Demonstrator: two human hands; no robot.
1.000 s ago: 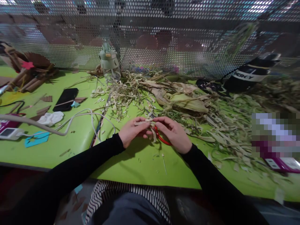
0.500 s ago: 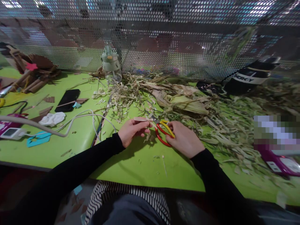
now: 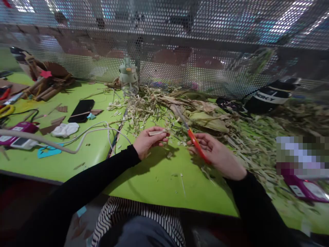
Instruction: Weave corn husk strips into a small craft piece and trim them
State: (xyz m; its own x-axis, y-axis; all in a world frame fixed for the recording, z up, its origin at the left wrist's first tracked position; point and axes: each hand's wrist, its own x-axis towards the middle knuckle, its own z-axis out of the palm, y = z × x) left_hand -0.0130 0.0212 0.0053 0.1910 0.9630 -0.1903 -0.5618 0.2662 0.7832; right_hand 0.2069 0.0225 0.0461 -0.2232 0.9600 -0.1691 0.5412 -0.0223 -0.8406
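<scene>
Between the thumb and fingers of my left hand (image 3: 147, 141) is a small pale strip of corn husk (image 3: 156, 132), its end pointing right. My right hand (image 3: 218, 154) grips a pair of red-and-yellow handled scissors (image 3: 197, 145), whose blades point up and away to the left, apart from the husk strip. Under and beside the right hand lie thin husk shreds (image 3: 207, 173). Beyond both hands are dried corn husks (image 3: 205, 118) with a heap of cut shreds (image 3: 142, 108).
A clear bottle (image 3: 129, 77) stands by the perforated metal screen (image 3: 159, 65). Leftward lie a black phone (image 3: 80, 109), a crumpled tissue (image 3: 65, 129), a white cable (image 3: 74, 151) and a cardboard model (image 3: 47, 82). To the right are a black bottle (image 3: 268, 97) and a purple glue gun (image 3: 303, 188).
My right hand has moved right with the scissors, drawing the blades away from my left hand. The scissors have turned, their handles now closer together. The left hand still holds its husk strip.
</scene>
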